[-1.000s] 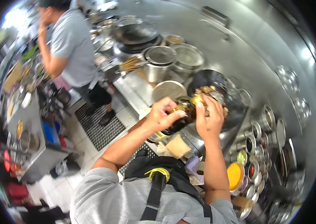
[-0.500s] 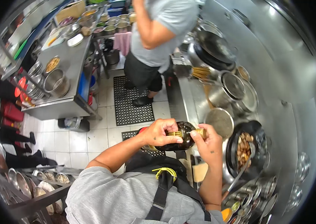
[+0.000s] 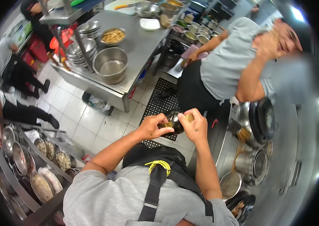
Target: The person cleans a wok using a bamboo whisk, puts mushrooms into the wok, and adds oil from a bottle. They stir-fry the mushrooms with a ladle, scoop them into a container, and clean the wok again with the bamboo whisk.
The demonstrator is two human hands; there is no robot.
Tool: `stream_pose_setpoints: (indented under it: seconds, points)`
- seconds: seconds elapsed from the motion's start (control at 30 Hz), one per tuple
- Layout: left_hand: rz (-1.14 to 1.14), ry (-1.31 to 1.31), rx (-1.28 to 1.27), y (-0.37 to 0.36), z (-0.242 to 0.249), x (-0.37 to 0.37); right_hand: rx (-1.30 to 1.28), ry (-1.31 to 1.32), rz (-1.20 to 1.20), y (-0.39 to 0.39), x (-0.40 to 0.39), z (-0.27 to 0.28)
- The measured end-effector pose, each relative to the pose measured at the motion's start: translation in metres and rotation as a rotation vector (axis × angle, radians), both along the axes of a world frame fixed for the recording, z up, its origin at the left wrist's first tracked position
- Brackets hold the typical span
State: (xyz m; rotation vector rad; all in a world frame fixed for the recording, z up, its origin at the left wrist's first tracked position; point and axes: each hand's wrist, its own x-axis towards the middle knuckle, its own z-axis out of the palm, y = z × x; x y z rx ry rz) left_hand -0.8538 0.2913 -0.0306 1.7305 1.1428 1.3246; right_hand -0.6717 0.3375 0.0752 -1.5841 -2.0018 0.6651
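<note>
Holds a dark bottle (image 3: pixel 176 125) in both hands, off the near right corner of the steel worktable (image 3: pixel 139 42) and closer to the camera than that table. Curls the left hand (image 3: pixel 152 128) around the bottle's side, pressing thumb and fingers over a gold-striped part. Pinches a gold top (image 3: pixel 190 118) between thumb and fingers of the right hand (image 3: pixel 198 128), on the bottle's side away from the worktable; cannot tell whether loose or fixed. Has a deep steel pot (image 3: pixel 110 63) standing on the worktable's near corner, with a steel bowl (image 3: pixel 113 44) of pale brown pieces just behind. Faces a perforated black mat (image 3: pixel 157 103) lying right of the worktable, and a co-worker (image 3: pixel 225 67) standing right of that same table, with one hand raised to the head.
</note>
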Motion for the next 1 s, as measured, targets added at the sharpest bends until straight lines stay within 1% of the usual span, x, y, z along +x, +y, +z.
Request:
stream_pose_setpoints:
  seconds: [0.07,0.17,0.2,0.3,0.33,0.4,0.43,0.47,0.5,0.57,0.6,0.63,0.73,0.83,0.9,0.93,1.0]
  points:
    - [0.104,0.048,-0.046,0.014,-0.01,-0.019,0.033,-0.044,0.1,0.032,-0.025,-0.01]
    - [0.3,0.314,-0.05,0.037,-0.012,-0.048,0.091,-0.099,0.216,0.086,-0.056,-0.042]
    - [0.38,0.313,-0.076,0.049,-0.024,-0.056,0.1,-0.115,0.239,0.106,-0.065,-0.057]
    - [0.547,0.381,-0.072,0.098,-0.035,-0.08,0.113,-0.16,0.298,0.17,-0.084,-0.112]
    - [0.538,0.401,-0.132,0.121,-0.042,-0.088,0.104,-0.193,0.306,0.191,-0.088,-0.132]
    - [0.638,0.461,-0.1,0.166,-0.05,-0.1,0.094,-0.214,0.33,0.238,-0.095,-0.18]
    - [0.687,0.493,-0.087,0.19,-0.057,-0.107,0.027,-0.245,0.324,0.262,-0.098,-0.204]
    - [0.677,0.536,-0.187,0.212,-0.063,-0.113,0.01,-0.277,0.305,0.285,-0.104,-0.228]
    - [0.717,0.59,-0.206,0.232,-0.071,-0.118,-0.015,-0.312,0.285,0.307,-0.108,-0.253]
    - [0.767,0.719,-0.25,0.271,-0.087,-0.134,-0.116,-0.28,0.182,0.357,-0.11,-0.306]
    - [0.767,0.752,-0.399,0.285,-0.099,-0.137,-0.173,-0.268,0.116,0.379,-0.107,-0.335]
    - [0.761,0.77,-0.412,0.293,-0.105,-0.14,-0.201,-0.268,0.033,0.401,-0.103,-0.365]
    - [0.77,0.81,-0.47,0.305,-0.102,-0.151,-0.288,-0.286,-0.161,0.471,-0.099,-0.45]
    - [0.747,0.837,-0.577,0.31,-0.1,-0.146,-0.278,-0.346,-0.229,0.546,-0.095,-0.509]
    - [0.733,0.862,-0.622,0.314,-0.102,-0.146,-0.29,-0.375,-0.271,0.591,-0.087,-0.532]
    - [0.726,0.883,-0.628,0.316,-0.104,-0.146,-0.286,-0.395,-0.312,0.612,-0.082,-0.543]
    - [0.727,0.92,-0.642,0.317,-0.106,-0.144,0.062,-0.37,-0.153,0.657,-0.055,-0.584]
